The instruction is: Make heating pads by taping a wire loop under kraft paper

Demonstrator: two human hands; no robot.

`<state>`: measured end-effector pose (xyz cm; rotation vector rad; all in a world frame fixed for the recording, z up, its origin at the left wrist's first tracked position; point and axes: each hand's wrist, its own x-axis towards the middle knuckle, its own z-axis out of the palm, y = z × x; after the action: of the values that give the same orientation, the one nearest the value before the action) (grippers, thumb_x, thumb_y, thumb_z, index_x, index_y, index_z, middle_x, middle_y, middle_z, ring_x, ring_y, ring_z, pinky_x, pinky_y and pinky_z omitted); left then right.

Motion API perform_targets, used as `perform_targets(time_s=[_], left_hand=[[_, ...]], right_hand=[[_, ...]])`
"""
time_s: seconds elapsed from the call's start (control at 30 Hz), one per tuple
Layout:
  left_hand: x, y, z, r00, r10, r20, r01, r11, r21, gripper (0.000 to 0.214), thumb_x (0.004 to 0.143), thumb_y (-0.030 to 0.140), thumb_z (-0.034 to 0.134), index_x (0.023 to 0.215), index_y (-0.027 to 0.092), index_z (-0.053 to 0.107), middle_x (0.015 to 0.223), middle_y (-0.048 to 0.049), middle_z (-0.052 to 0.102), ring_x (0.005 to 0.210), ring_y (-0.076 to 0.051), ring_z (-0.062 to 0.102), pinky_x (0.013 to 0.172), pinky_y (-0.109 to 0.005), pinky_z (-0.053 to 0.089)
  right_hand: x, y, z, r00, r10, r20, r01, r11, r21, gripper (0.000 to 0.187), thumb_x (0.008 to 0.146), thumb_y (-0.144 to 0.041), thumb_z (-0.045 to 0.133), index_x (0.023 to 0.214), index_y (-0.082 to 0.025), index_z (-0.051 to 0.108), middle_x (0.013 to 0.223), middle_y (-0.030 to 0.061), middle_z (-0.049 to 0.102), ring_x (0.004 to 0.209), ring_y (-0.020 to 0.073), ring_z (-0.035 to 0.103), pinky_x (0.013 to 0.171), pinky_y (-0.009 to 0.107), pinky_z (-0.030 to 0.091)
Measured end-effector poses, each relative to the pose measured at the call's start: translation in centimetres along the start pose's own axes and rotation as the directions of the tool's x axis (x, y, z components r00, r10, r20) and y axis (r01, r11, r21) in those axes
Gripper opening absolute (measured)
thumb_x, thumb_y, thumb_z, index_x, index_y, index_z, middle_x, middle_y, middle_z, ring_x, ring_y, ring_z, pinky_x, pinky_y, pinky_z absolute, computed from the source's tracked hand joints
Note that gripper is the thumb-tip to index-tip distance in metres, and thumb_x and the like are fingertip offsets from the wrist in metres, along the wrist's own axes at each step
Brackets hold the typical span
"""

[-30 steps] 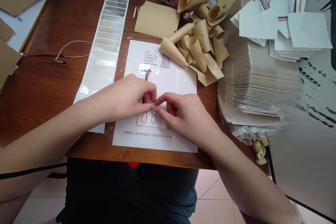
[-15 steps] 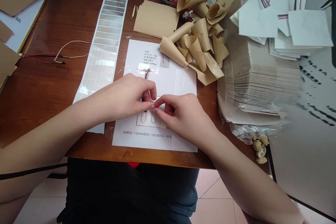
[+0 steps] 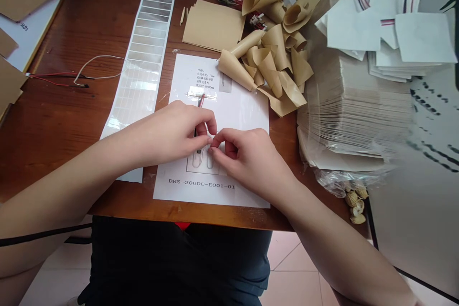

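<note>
A slim bundle of black and red insulated wires [image 3: 201, 101] lies on a white printed paper sheet [image 3: 242, 114], which sits near the front edge of the brown wooden table [image 3: 71, 129]. The bundle's long axis runs nearly parallel to the sheet's long sides: it starts under a strip of clear tape [image 3: 206, 97] in the far half and passes toward the near edge, partly hidden beneath the person's left hand [image 3: 182, 129]. That hand is the nearer one, reaching in across the sheet's left edge, directly over the wires; the right hand [image 3: 247, 153] comes in over the right edge and lies to the right of that line. The relation that matters is this crossing: the fingertips of both hands meet, or almost meet, just right of the wire line, above the far part of a thin-lined rectangle [image 3: 202, 172] in the sheet's near half. Both hands are curled with thumb and forefinger brought close together; whether something fine is pinched between them cannot be told. Below the fingertips, a pale elongated loop [image 3: 210, 163] shows inside the rectangle, its length also pointing toward the near edge.
</note>
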<state>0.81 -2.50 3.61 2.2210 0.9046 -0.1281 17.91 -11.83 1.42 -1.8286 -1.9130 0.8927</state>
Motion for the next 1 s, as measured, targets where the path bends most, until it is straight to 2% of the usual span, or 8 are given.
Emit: perform_targets(time_s=[0.1, 0.23, 0.4, 0.63, 0.73, 1.0], left_hand=[[-0.08, 0.03, -0.05, 1.0, 0.004, -0.029, -0.004, 1.0, 0.014, 0.019, 0.087, 0.028, 0.061, 0.1, 0.024, 0.073, 0.085, 0.0023, 0.073, 0.069, -0.013, 0.062, 0.062, -0.025, 0.041], [-0.12, 0.17, -0.11, 1.0, -0.006, -0.001, 0.006, 1.0, -0.009, 0.016, 0.084, 0.03, 0.063, 0.095, 0.024, 0.073, 0.081, 0.0033, 0.073, 0.065, -0.012, 0.062, 0.059, -0.026, 0.04], [-0.01, 0.29, 0.03, 1.0, -0.016, 0.009, 0.017, 0.999, -0.046, 0.02, 0.081, 0.026, 0.064, 0.1, 0.023, 0.07, 0.085, 0.0049, 0.076, 0.07, -0.012, 0.065, 0.063, -0.025, 0.043], [0.02, 0.05, 0.1, 1.0, 0.011, 0.002, -0.011, 1.0, -0.022, 0.022, 0.081, 0.027, 0.061, 0.101, 0.022, 0.068, 0.08, 0.0027, 0.073, 0.067, -0.013, 0.063, 0.059, -0.025, 0.041], [0.02, -0.12, 0.24, 1.0, 0.019, -0.007, -0.019, 1.0, -0.024, 0.021, 0.082, 0.028, 0.06, 0.1, 0.023, 0.068, 0.081, 0.0017, 0.072, 0.067, -0.013, 0.063, 0.058, -0.025, 0.04], [0.1, -0.05, 0.34, 0.999, 0.035, -0.006, -0.035, 0.999, -0.003, 0.017, 0.081, 0.024, 0.06, 0.096, 0.022, 0.067, 0.081, 0.0032, 0.071, 0.062, -0.011, 0.057, 0.056, -0.024, 0.037]], right_hand=[[-0.05, -0.03, 0.08, 1.0, 0.006, -0.006, -0.006, 1.0, -0.008, 0.008, 0.083, -0.017, 0.064, 0.077, -0.02, 0.068, 0.052, -0.0067, 0.052, 0.05, 0.0099, 0.047, 0.054, 0.024, 0.034], [-0.13, 0.0, 0.22, 1.0, 0.003, -0.018, -0.004, 1.0, -0.015, 0.007, 0.084, -0.019, 0.065, 0.077, -0.02, 0.067, 0.053, -0.0061, 0.054, 0.051, 0.0104, 0.048, 0.056, 0.024, 0.034], [-0.06, 0.05, 0.26, 1.0, 0.01, -0.017, -0.01, 1.0, -0.01, 0.008, 0.084, -0.02, 0.064, 0.077, -0.02, 0.067, 0.052, -0.0061, 0.052, 0.05, 0.0106, 0.046, 0.056, 0.025, 0.033], [-0.16, -0.01, -0.49, 1.0, 0.002, -0.022, -0.001, 0.999, 0.049, 0.005, 0.084, -0.017, 0.059, 0.082, -0.021, 0.063, 0.052, -0.0072, 0.052, 0.049, 0.011, 0.046, 0.054, 0.024, 0.033], [-0.2, 0.12, -0.58, 0.999, -0.001, -0.044, 0.003, 0.999, 0.04, 0.006, 0.082, -0.015, 0.061, 0.08, -0.021, 0.06, 0.053, -0.0075, 0.051, 0.049, 0.0111, 0.045, 0.054, 0.024, 0.032], [-0.05, 0.05, -0.36, 1.0, 0.021, -0.014, -0.02, 1.0, 0.023, 0.01, 0.083, -0.019, 0.065, 0.078, -0.022, 0.057, 0.053, -0.0074, 0.052, 0.051, 0.0114, 0.047, 0.054, 0.024, 0.032]])
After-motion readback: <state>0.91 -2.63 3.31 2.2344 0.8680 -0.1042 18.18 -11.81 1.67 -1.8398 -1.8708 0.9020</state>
